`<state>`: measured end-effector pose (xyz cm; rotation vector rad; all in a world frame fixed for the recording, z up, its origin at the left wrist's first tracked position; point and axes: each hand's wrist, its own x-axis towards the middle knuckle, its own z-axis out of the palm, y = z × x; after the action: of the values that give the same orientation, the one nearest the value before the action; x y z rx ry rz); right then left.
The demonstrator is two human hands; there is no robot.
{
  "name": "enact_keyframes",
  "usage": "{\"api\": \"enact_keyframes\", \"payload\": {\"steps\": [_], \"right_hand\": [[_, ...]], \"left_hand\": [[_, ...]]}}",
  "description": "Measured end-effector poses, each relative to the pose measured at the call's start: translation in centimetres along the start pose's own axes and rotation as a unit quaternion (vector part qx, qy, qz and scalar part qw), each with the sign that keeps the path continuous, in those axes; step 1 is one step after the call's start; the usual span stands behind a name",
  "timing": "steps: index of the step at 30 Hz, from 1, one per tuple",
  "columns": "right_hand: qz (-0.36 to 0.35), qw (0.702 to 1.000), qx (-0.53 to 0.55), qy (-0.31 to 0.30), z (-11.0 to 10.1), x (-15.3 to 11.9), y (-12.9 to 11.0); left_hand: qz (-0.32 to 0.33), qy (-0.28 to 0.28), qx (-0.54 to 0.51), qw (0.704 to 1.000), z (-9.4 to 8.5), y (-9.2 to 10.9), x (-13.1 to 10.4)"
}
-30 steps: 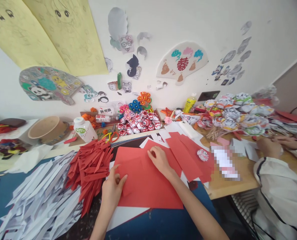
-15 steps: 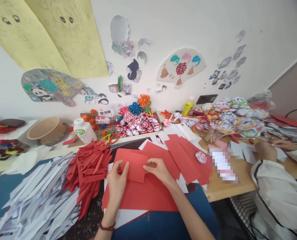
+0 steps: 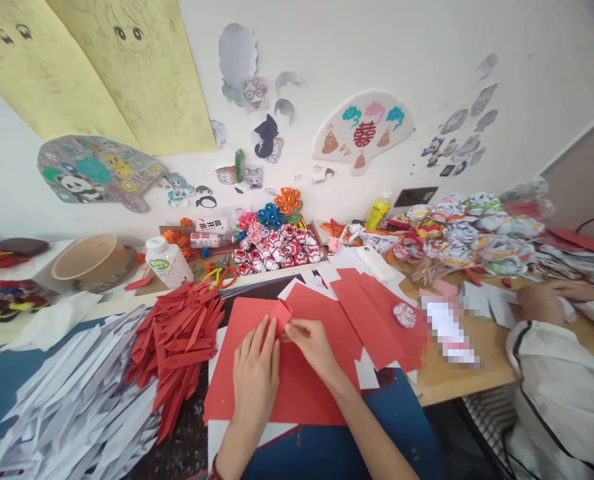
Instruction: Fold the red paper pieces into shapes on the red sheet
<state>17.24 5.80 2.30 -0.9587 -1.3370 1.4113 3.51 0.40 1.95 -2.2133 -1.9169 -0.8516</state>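
A small red paper sheet (image 3: 281,312) is bent over on itself on top of a large red sheet (image 3: 301,393). My left hand (image 3: 255,370) lies over it with fingers stretched out, the fingertips touching the folded part and hiding much of it. From the right, my right hand (image 3: 313,343) pinches the edge of the small sheet between thumb and forefinger. Left of my hands is a heap of folded red paper strips (image 3: 177,333). Beside that lies a larger heap of folded white strips (image 3: 81,400).
More red sheets (image 3: 367,320) bear a small paper flower (image 3: 404,315). Red-and-white paper flowers (image 3: 287,250), yellow-handled scissors (image 3: 221,275) and a white bottle (image 3: 168,262) stand toward the wall. At the right sits another person, whose sleeve (image 3: 557,373) and hands show.
The small red sheet was held flat by both hands; now it is folded over. My left hand has moved right and laid its fingers on it, while the right hand keeps its pinch.
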Motion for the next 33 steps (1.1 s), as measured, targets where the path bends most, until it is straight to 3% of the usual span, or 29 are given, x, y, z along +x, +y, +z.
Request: {"api": "enact_keyframes", "payload": {"steps": [4, 7, 12, 15, 21, 33], "right_hand": [[-0.013, 0.998, -0.055, 0.023, -0.5, 0.3, 0.1], [0.004, 0.998, -0.056, 0.003, -1.2, 0.8, 0.0], [0.004, 0.996, -0.074, -0.052, -2.0, 1.8, -0.7], [-0.003, 0.995, -0.088, -0.056, -2.1, 2.2, -0.9], [0.003, 0.998, -0.060, -0.019, -2.1, 2.7, -0.6], [0.025, 0.995, -0.036, -0.089, -2.5, 2.9, -1.4]], "left_hand": [[-0.026, -0.003, -0.066, 0.997, -0.6, -0.2, 0.5], [-0.086, 0.015, -0.160, 0.983, -1.1, -1.3, 1.7], [-0.197, -0.056, -0.368, 0.907, -0.8, -3.1, 3.6], [-0.223, -0.058, -0.440, 0.868, -0.2, -3.5, 3.9], [-0.234, -0.054, -0.471, 0.849, 0.5, -3.6, 3.6], [-0.256, -0.039, -0.470, 0.844, 1.0, -3.9, 3.4]]}}
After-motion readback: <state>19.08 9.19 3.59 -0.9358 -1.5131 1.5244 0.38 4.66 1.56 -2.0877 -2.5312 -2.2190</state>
